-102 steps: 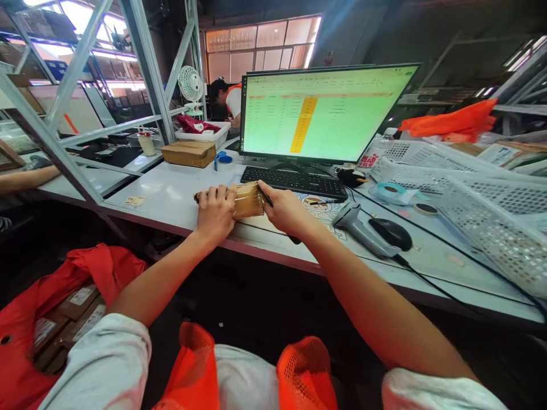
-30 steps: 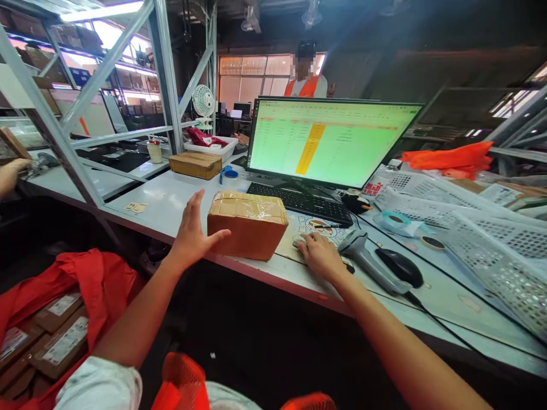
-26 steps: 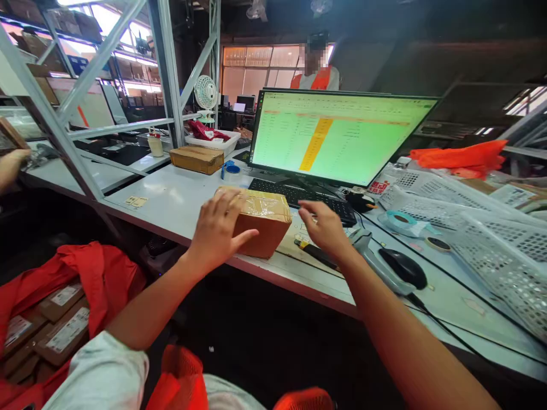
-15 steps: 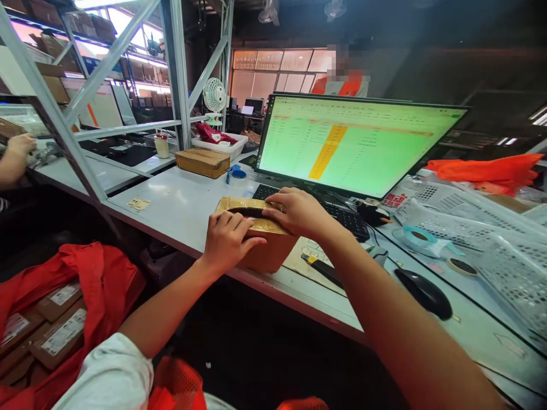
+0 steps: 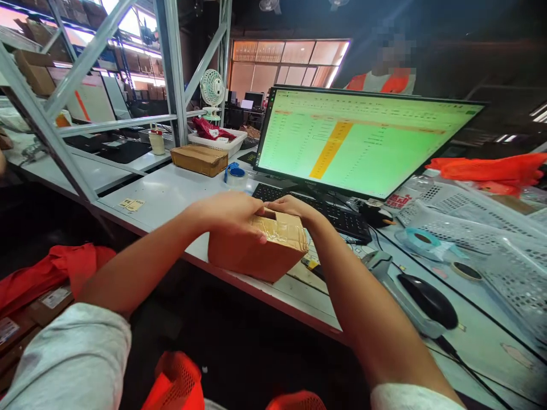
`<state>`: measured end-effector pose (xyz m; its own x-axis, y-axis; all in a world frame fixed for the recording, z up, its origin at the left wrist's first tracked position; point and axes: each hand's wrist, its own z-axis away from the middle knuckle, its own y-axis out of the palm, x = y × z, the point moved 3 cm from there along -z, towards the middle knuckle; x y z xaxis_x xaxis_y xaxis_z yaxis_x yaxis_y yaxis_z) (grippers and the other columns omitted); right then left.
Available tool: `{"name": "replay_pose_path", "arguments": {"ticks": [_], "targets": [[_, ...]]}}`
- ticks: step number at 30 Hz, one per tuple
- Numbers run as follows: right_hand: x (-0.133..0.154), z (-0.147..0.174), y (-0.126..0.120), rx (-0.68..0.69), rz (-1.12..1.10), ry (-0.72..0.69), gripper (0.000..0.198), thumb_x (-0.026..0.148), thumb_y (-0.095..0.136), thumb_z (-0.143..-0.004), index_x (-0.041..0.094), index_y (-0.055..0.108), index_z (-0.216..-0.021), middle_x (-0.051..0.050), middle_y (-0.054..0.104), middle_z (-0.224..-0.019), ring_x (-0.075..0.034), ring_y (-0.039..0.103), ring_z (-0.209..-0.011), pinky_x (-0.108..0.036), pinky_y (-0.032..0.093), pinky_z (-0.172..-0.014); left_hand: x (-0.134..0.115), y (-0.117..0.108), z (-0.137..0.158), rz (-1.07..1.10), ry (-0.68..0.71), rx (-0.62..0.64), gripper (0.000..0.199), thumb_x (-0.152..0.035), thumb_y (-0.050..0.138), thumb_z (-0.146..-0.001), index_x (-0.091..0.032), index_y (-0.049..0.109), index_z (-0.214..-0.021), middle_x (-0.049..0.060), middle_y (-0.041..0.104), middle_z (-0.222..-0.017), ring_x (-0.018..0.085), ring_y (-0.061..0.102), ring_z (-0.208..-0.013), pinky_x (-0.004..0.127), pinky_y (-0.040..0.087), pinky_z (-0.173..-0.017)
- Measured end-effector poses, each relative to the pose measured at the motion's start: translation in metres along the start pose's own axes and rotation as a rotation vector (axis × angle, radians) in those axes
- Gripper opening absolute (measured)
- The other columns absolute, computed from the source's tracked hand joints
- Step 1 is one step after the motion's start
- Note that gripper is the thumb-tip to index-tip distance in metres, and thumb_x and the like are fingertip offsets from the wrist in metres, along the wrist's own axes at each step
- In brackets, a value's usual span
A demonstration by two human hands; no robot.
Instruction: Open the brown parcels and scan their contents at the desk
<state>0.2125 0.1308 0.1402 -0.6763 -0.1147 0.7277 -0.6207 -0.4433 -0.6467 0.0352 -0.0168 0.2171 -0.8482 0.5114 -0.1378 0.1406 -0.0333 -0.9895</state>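
Note:
A brown cardboard box (image 5: pixel 252 256) rests near the front edge of the desk, with shiny tape across its top. Part of a narrow dark gap shows in the top between my hands. My left hand (image 5: pixel 233 213) lies over the box's left end, its thumb on the taped top and its fingers curled at the gap. Gripping the far side of the top is my right hand (image 5: pixel 293 206), fingers bent towards the gap and partly hidden. Beside the box, a yellow and black cutter (image 5: pixel 314 266) lies partly covered by my right arm.
Behind the box stand a black keyboard (image 5: pixel 342 219) and a monitor (image 5: pixel 359 142). To the right are a mouse (image 5: pixel 427 300), a grey scanner-like device (image 5: pixel 404 304) and white baskets (image 5: pixel 453 199). Another carton (image 5: pixel 200 159) and tape (image 5: pixel 235 176) sit further back. A person (image 5: pixel 380 82) is beyond the monitor.
My left hand has shifted from the near edge onto the top of the box's left end. The box has turned, and less of its gap shows. The cutter is more covered.

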Motion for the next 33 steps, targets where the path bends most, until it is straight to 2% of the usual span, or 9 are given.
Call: {"name": "replay_pose_path", "arguments": {"ticks": [4, 7, 9, 11, 14, 18, 22, 28, 33], "targets": [[-0.002, 0.002, -0.003, -0.012, -0.006, -0.022, 0.063, 0.075, 0.081, -0.065, 0.017, 0.058, -0.058, 0.002, 0.049, -0.053, -0.009, 0.036, -0.051, -0.026, 0.025, -0.048, -0.03, 0.012, 0.013, -0.198, -0.044, -0.27, 0.023, -0.029, 0.072, -0.092, -0.017, 0.066, -0.111, 0.009, 0.072, -0.101, 0.028, 0.067, -0.096, 0.035, 0.047, -0.074], [-0.005, 0.004, -0.003, -0.026, -0.013, -0.059, 0.064, 0.078, 0.078, -0.066, 0.017, 0.058, -0.059, 0.003, 0.046, -0.054, -0.009, 0.034, -0.052, -0.027, 0.022, -0.049, -0.057, 0.056, 0.048, -0.414, -0.078, -0.593, 0.013, -0.011, 0.056, -0.096, -0.019, 0.066, -0.102, 0.01, 0.068, -0.093, 0.027, 0.066, -0.088, 0.037, 0.049, -0.073], [-0.006, 0.004, -0.003, -0.043, 0.008, -0.09, 0.063, 0.078, 0.075, -0.07, 0.017, 0.061, -0.062, 0.002, 0.048, -0.055, -0.01, 0.035, -0.052, -0.028, 0.022, -0.049, -0.064, 0.082, 0.07, -0.479, -0.05, -0.647, 0.006, -0.019, 0.06, -0.098, -0.018, 0.066, -0.097, 0.012, 0.068, -0.094, 0.03, 0.066, -0.096, 0.039, 0.052, -0.075], [-0.006, 0.003, -0.003, -0.061, 0.038, -0.103, 0.062, 0.077, 0.072, -0.073, 0.017, 0.062, -0.062, 0.0, 0.05, -0.057, -0.011, 0.037, -0.053, -0.028, 0.023, -0.05, -0.062, 0.09, 0.083, -0.458, 0.005, -0.604, 0.018, -0.034, 0.064, -0.099, -0.017, 0.066, -0.096, 0.015, 0.069, -0.099, 0.033, 0.066, -0.107, 0.039, 0.055, -0.079], [-0.004, 0.002, -0.004, -0.078, 0.077, -0.105, 0.063, 0.077, 0.071, -0.075, 0.018, 0.059, -0.059, 0.0, 0.049, -0.057, -0.011, 0.037, -0.054, -0.028, 0.024, -0.051, -0.045, 0.056, 0.077, -0.305, 0.036, -0.503, 0.027, -0.039, 0.053, -0.105, -0.017, 0.069, -0.105, 0.012, 0.072, -0.1, 0.027, 0.07, -0.094, 0.036, 0.054, -0.073], [0.002, 0.007, -0.005, -0.116, 0.13, -0.136, 0.065, 0.078, 0.069, -0.075, 0.017, 0.058, -0.057, 0.001, 0.045, -0.055, -0.01, 0.034, -0.054, -0.028, 0.024, -0.051, -0.019, 0.0, 0.021, -0.139, 0.13, -0.199, 0.021, -0.023, 0.058, -0.097, -0.028, 0.076, -0.107, 0.003, 0.077, -0.103, 0.024, 0.071, -0.089, 0.034, 0.05, -0.077], [0.004, 0.012, -0.006, -0.155, 0.139, -0.143, 0.064, 0.076, 0.069, -0.077, 0.016, 0.059, -0.056, 0.001, 0.046, -0.055, -0.01, 0.034, -0.054, -0.029, 0.025, -0.052, -0.005, 0.009, -0.038, -0.121, 0.148, 0.081, 0.029, -0.018, 0.077, -0.072, -0.032, 0.08, -0.097, 0.002, 0.079, -0.094, 0.026, 0.068, -0.078, 0.034, 0.048, -0.07], [0.006, 0.008, -0.005, -0.212, 0.088, -0.196, 0.07, 0.083, 0.069, -0.071, 0.018, 0.052, -0.053, 0.001, 0.042, -0.054, -0.011, 0.035, -0.057, -0.029, 0.025, -0.054, -0.009, 0.035, -0.06, -0.276, 0.041, 0.15, 0.01, -0.016, 0.074, -0.065, -0.024, 0.075, -0.07, 0.007, 0.076, -0.076, 0.027, 0.066, -0.071, 0.038, 0.051, -0.075], [-0.023, 0.035, -0.015, -0.379, -0.298, -0.321, 0.088, 0.102, 0.043, -0.07, 0.018, 0.061, -0.09, -0.006, 0.061, -0.08, -0.018, 0.055, -0.073, -0.028, 0.044, -0.066, 0.005, 0.018, -0.03, -0.277, 0.09, 0.058, 0.02, -0.033, 0.074, -0.074, -0.022, 0.078, -0.091, 0.012, 0.078, -0.093, 0.031, 0.071, -0.084, 0.039, 0.052, -0.081]]}}
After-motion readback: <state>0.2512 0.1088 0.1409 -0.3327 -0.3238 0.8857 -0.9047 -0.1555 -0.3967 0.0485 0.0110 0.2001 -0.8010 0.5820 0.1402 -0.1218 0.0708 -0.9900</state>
